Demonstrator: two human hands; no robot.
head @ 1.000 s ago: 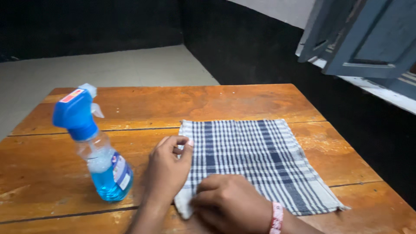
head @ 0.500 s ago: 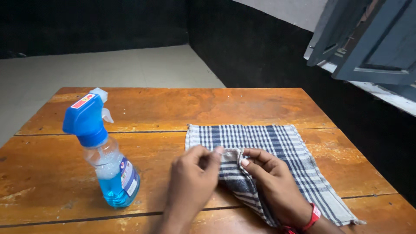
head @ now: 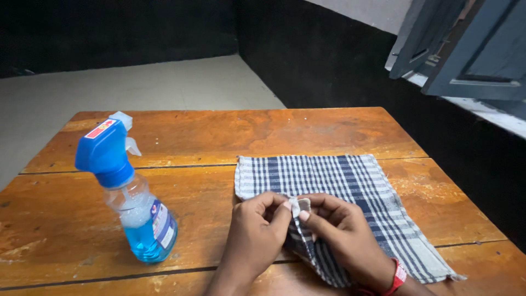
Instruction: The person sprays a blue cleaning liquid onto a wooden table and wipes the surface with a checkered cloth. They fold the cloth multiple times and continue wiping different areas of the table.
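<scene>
A corner of the cloth (head: 329,192), spread on the table (head: 219,137), is pinched and lifted by the left hand (head: 257,241) and right hand (head: 339,235). The thin fold could be lost from the fingertips, or the bottle (head: 129,192) nearby could be knocked over by an elbow.

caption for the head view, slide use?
Both hands, left and right, pinch a checked cloth corner beside a blue spray bottle.
</scene>
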